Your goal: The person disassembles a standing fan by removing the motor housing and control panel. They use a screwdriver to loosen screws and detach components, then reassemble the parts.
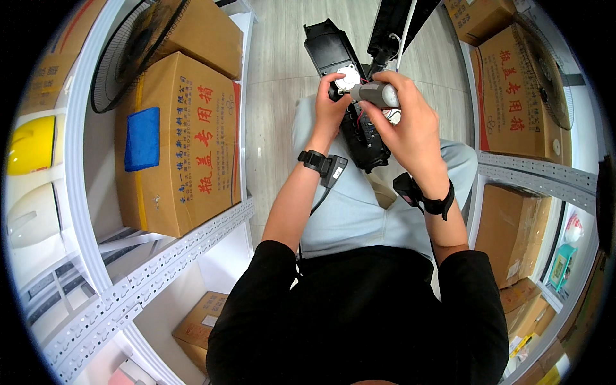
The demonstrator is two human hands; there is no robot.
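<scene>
A long black plastic housing (329, 48) lies open across my knees, its inside facing up. A white round part (348, 77) sits on it; my left hand (328, 114) pinches this part, index finger at its rim and thumb by the tool's front. My right hand (410, 122) is closed round a thick grey screwdriver (377, 95) with a pale rounded end. The screwdriver lies nearly level, pointing left, and its tip is hidden near my left thumb. Thin red wires (360, 117) run below it over the housing's black lower part (367, 141).
Another black section with a white rod (407, 32) stands beyond, on the grey floor (276, 83). Metal shelves (192, 247) flank both sides, with cartons (183, 147) and a fan guard (131, 54) at left. Cartons (518, 96) also fill the right shelf. Dark straps with small devices (333, 170) circle both wrists.
</scene>
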